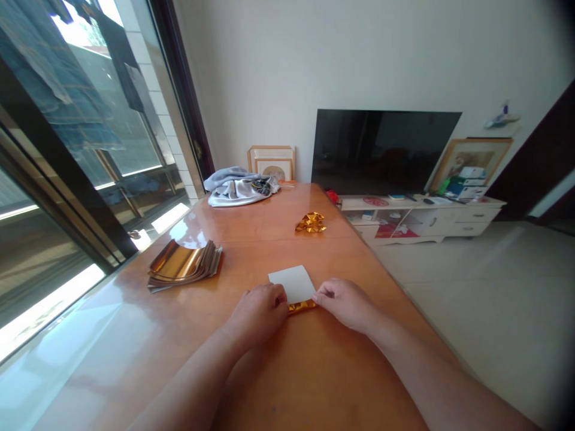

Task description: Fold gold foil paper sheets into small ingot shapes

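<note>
White-backed gold foil square (294, 284) lies between both grips, folded edge nearest the body: left grip (259, 314) over it, closure hidden; right grip (344, 304) pinching it.

Here's my left hand (259, 314) and right hand (344, 304), broad-backed, with short, thick, rounded fingers (323, 293)! And look at those forearms (188, 383), bare all the way out of frame, smooth and sturdy.
</note>
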The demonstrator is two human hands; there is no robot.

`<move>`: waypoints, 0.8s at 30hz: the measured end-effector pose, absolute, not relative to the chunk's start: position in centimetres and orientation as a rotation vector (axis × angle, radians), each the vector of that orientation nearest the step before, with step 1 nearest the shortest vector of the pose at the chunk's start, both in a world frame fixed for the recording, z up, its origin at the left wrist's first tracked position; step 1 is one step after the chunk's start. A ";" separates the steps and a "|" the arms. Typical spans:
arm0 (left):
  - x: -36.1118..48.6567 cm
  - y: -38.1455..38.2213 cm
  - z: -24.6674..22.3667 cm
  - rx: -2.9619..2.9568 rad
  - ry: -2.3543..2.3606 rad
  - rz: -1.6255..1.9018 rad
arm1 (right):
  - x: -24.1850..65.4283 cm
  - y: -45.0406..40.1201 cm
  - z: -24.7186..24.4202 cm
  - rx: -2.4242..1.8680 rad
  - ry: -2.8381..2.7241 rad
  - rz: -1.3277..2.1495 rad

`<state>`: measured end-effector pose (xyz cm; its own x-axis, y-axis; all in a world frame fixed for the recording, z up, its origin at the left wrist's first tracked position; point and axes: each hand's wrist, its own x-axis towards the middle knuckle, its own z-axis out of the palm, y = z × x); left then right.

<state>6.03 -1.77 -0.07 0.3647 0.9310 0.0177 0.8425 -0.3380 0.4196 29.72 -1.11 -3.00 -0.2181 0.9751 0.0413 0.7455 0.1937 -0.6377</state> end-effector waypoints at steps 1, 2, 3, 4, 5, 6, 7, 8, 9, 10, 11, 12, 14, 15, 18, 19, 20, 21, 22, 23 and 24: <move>6.0 -1.8 0.0 2.286 1.561 0.353 | 29.7 -1.1 -3.1 -1.610 -2.032 0.692; 6.0 -1.9 0.1 2.284 1.563 0.343 | 29.7 -1.1 -3.1 -1.615 -2.028 0.689; 5.9 -1.9 0.1 2.284 1.563 0.334 | 29.7 -1.1 -3.2 -1.620 -2.024 0.686; 5.9 -1.9 0.2 2.284 1.563 0.324 | 29.7 -1.1 -3.2 -1.625 -2.020 0.684; 5.9 -2.0 0.2 2.283 1.564 0.313 | 29.6 -1.1 -3.3 -1.629 -2.017 0.680; 5.8 -2.0 0.2 2.281 1.567 0.303 | 29.6 -1.1 -3.3 -1.634 -2.018 0.675; 5.8 -2.0 0.3 2.278 1.571 0.293 | 29.6 -1.1 -3.3 -1.639 -2.021 0.669; 5.8 -2.0 0.3 2.275 1.576 0.282 | 29.5 -1.1 -3.2 -1.646 -2.024 0.662; 5.9 -2.1 0.4 2.272 1.581 0.271 | 29.5 -1.2 -3.2 -1.654 -2.028 0.656; 5.9 -2.1 0.4 2.270 1.584 0.261 | 29.5 -1.2 -3.1 -1.663 -2.031 0.652; 5.9 -2.2 0.5 2.268 1.585 0.252 | 29.4 -1.2 -3.1 -1.672 -2.034 0.650; 6.0 -2.3 0.6 2.267 1.584 0.240 | 29.4 -1.2 -3.0 -1.679 -2.036 0.650; 6.0 -2.4 0.6 2.268 1.577 0.221 | 29.4 -1.2 -2.9 -1.689 -2.041 0.651; 6.1 -2.4 0.6 2.270 1.574 0.215 | 29.4 -1.2 -2.9 -1.690 -2.043 0.648; 6.1 -2.4 0.5 2.292 1.579 0.219 | 29.4 -1.2 -2.9 -1.680 -2.053 0.626; 6.1 -2.3 0.4 2.309 1.589 0.227 | 29.3 -1.2 -2.9 -1.674 -2.054 0.617; 6.1 -2.2 0.4 2.330 1.602 0.233 | 29.3 -1.2 -2.9 -1.669 -2.053 0.609; 6.2 -2.2 0.3 2.350 1.617 0.239 | 29.3 -1.2 -2.9 -1.666 -2.051 0.603; 6.2 -2.1 0.3 2.367 1.631 0.243 | 29.4 -1.2 -2.9 -1.664 -2.048 0.599; 6.2 -2.0 0.3 2.379 1.640 0.244 | 29.4 -1.2 -2.9 -1.664 -2.047 0.596; 6.1 -2.0 0.3 2.384 1.642 0.241 | 29.4 -1.2 -3.0 -1.663 -2.047 0.595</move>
<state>6.15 -2.00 0.31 0.3566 0.9342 0.0017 0.8953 -0.3423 0.2850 29.38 -1.22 -2.96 -0.1845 0.9808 0.0634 0.7941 0.1868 -0.5784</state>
